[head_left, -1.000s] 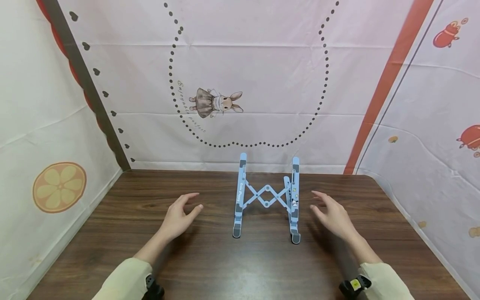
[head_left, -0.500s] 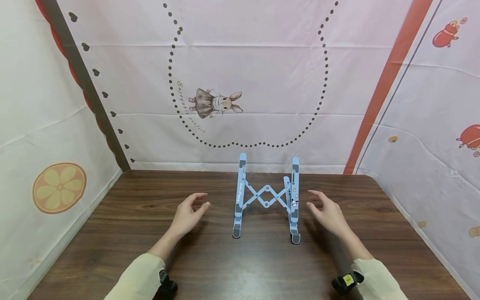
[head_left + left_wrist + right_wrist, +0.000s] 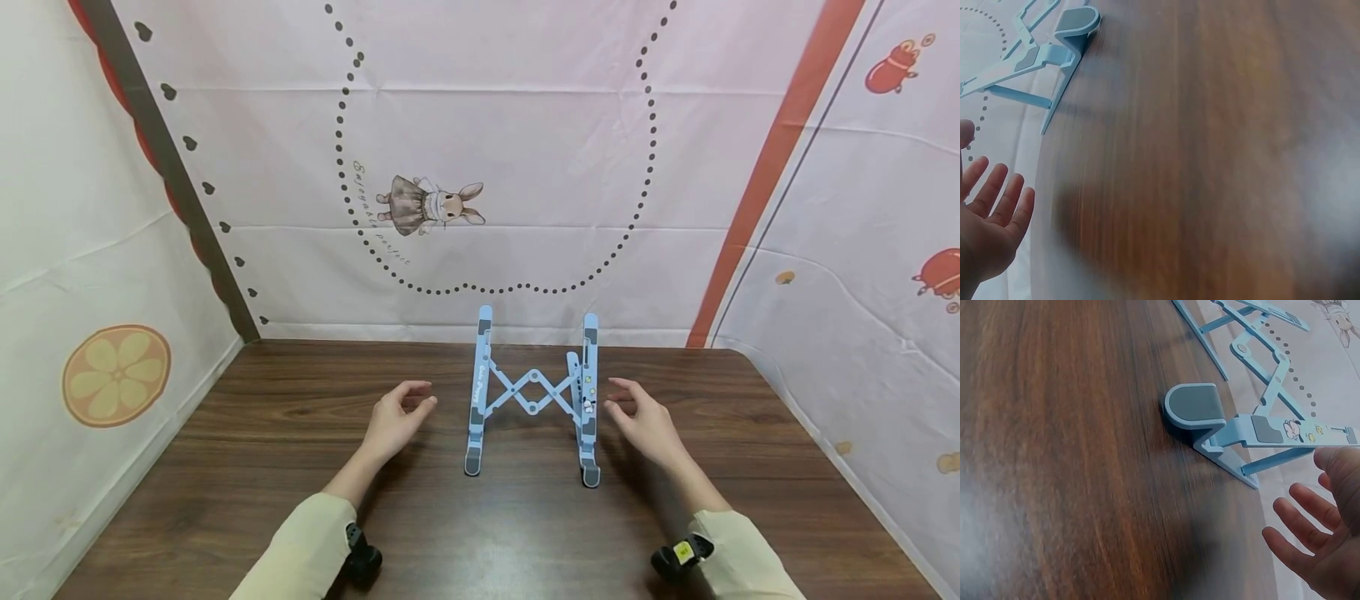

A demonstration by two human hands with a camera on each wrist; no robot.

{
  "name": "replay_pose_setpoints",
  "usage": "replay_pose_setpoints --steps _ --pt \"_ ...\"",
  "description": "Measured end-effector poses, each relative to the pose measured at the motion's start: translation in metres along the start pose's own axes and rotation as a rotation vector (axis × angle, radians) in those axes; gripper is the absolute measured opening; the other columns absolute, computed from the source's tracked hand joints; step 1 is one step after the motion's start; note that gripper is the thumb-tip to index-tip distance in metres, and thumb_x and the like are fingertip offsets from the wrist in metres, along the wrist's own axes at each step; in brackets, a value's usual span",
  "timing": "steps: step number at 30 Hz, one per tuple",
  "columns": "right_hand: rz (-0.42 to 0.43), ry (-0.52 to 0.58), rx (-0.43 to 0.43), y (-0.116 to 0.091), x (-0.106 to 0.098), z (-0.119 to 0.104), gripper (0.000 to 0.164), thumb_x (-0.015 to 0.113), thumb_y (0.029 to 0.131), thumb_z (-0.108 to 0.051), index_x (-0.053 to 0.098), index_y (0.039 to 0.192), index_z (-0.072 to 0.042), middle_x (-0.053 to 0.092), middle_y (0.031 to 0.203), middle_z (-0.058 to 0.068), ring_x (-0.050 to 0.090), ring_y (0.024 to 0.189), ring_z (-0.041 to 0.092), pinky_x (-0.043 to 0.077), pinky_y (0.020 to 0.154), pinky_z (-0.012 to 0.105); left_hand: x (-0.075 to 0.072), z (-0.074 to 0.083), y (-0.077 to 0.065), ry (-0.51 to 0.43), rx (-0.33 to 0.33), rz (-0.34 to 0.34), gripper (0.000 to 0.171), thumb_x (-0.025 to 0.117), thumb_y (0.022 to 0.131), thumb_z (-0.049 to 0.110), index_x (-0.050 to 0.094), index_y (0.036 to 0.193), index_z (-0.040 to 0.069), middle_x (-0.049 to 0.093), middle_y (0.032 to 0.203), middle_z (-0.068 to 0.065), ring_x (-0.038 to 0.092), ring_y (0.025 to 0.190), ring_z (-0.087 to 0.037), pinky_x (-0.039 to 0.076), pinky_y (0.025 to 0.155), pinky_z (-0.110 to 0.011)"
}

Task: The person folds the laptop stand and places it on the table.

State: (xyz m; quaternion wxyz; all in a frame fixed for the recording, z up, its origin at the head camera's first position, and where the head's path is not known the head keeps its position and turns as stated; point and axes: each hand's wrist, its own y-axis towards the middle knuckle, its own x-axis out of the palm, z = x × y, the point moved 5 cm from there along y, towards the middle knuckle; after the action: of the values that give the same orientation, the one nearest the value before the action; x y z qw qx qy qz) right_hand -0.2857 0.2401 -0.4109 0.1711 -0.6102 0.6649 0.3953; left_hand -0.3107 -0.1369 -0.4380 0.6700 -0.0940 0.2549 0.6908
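Observation:
A light-blue folding laptop stand [image 3: 480,392] stands unfolded on the table, its two long arms joined by a crisscross linkage. Grey pads line the arms, and small cartoon stickers show on the right one. To the left of the stand is my left hand [image 3: 395,421], fingers loosely bent, a gap between it and the near arm. My right hand [image 3: 647,423] is close beside the right arm, thumb and fingers apart, holding nothing. In the right wrist view the thumb [image 3: 1335,464] overlaps the sticker side of the stand [image 3: 1279,430]. The left wrist view has the left palm [image 3: 991,240] turned up with spread fingers.
The dark wood-grain table [image 3: 480,533] runs back to a white printed cloth [image 3: 525,150] hanging behind the stand. More printed cloth [image 3: 862,333] closes in the right side, and another panel [image 3: 90,250] the left. Each wrist wears a black camera strap.
My left hand has moved right toward the stand, and my right hand has moved a little left toward it. The stand has stayed in place.

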Motion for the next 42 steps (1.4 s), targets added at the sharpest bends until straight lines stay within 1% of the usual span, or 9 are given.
replay_pose_setpoints --steps 9,12,17,21,28,31,34,37,42 --pt "-0.014 0.044 0.034 0.004 0.007 -0.003 0.041 0.057 0.09 -0.014 0.046 0.128 -0.002 0.064 0.105 0.021 0.064 0.092 0.034 0.051 0.079 0.048 0.018 0.004 0.006 -0.018 0.004 0.0 0.032 0.065 0.086 0.023 0.061 0.113 0.006 0.066 0.102 -0.005 0.062 0.091 -0.019 0.05 0.082 -0.035" --pt "-0.027 0.056 0.043 0.005 0.009 -0.004 0.042 0.057 0.091 -0.015 0.045 0.128 -0.001 0.063 0.106 0.022 0.063 0.093 0.035 0.053 0.075 0.044 0.023 0.007 0.006 -0.027 0.0 -0.004 0.031 0.065 0.086 0.022 0.061 0.112 0.005 0.066 0.101 -0.005 0.062 0.09 -0.018 0.05 0.081 -0.035" --pt "-0.068 0.134 0.127 0.005 0.013 -0.004 0.043 0.056 0.091 -0.016 0.043 0.13 -0.004 0.06 0.11 0.024 0.063 0.094 0.034 0.056 0.064 0.034 0.031 0.011 0.007 -0.057 -0.014 -0.017 0.032 0.066 0.085 0.022 0.061 0.113 0.005 0.067 0.103 -0.006 0.063 0.089 -0.019 0.051 0.08 -0.034" --pt "-0.092 0.187 0.192 0.006 0.016 -0.003 0.042 0.055 0.092 -0.015 0.043 0.13 -0.004 0.059 0.114 0.024 0.062 0.097 0.032 0.056 0.065 0.033 0.036 0.013 0.009 -0.071 -0.022 -0.031 0.032 0.066 0.085 0.021 0.061 0.113 0.006 0.067 0.104 -0.007 0.064 0.089 -0.019 0.052 0.076 -0.031" --pt "-0.116 0.223 0.214 0.006 0.018 -0.004 0.039 0.054 0.092 -0.014 0.045 0.128 -0.004 0.06 0.111 0.023 0.063 0.095 0.032 0.056 0.066 0.035 0.044 0.02 0.01 -0.144 -0.026 -0.075 0.035 0.067 0.084 0.019 0.06 0.114 0.002 0.067 0.104 -0.012 0.065 0.087 -0.021 0.054 0.068 -0.027" --pt "-0.118 0.241 0.22 0.006 0.02 -0.004 0.038 0.054 0.092 -0.014 0.045 0.128 -0.003 0.061 0.109 0.023 0.063 0.094 0.032 0.056 0.066 0.035 0.048 0.021 0.011 -0.178 -0.044 -0.093 0.036 0.067 0.084 0.018 0.058 0.115 0.002 0.066 0.105 -0.014 0.066 0.087 -0.021 0.055 0.066 -0.027" --pt "-0.12 0.251 0.217 0.006 0.021 -0.004 0.039 0.055 0.091 -0.014 0.046 0.127 -0.002 0.061 0.109 0.023 0.063 0.094 0.031 0.056 0.066 0.036 0.052 0.021 0.011 -0.207 -0.08 -0.109 0.037 0.067 0.084 0.016 0.057 0.118 0.003 0.066 0.106 -0.014 0.065 0.086 -0.02 0.055 0.065 -0.027" --pt "-0.12 0.257 0.216 0.006 0.022 -0.006 0.04 0.057 0.091 -0.014 0.046 0.127 -0.002 0.061 0.108 0.024 0.063 0.093 0.031 0.056 0.065 0.036 0.055 0.02 0.012 -0.223 -0.107 -0.118 0.037 0.066 0.084 0.014 0.056 0.118 0.004 0.065 0.106 -0.014 0.065 0.085 -0.019 0.055 0.064 -0.028" --pt "-0.125 0.262 0.234 0.006 0.023 -0.007 0.04 0.058 0.09 -0.013 0.046 0.127 -0.003 0.061 0.109 0.024 0.063 0.092 0.03 0.056 0.064 0.035 0.061 0.02 0.014 -0.227 -0.11 -0.121 0.034 0.066 0.083 0.011 0.058 0.116 0.002 0.066 0.102 -0.015 0.066 0.081 -0.018 0.056 0.062 -0.027"
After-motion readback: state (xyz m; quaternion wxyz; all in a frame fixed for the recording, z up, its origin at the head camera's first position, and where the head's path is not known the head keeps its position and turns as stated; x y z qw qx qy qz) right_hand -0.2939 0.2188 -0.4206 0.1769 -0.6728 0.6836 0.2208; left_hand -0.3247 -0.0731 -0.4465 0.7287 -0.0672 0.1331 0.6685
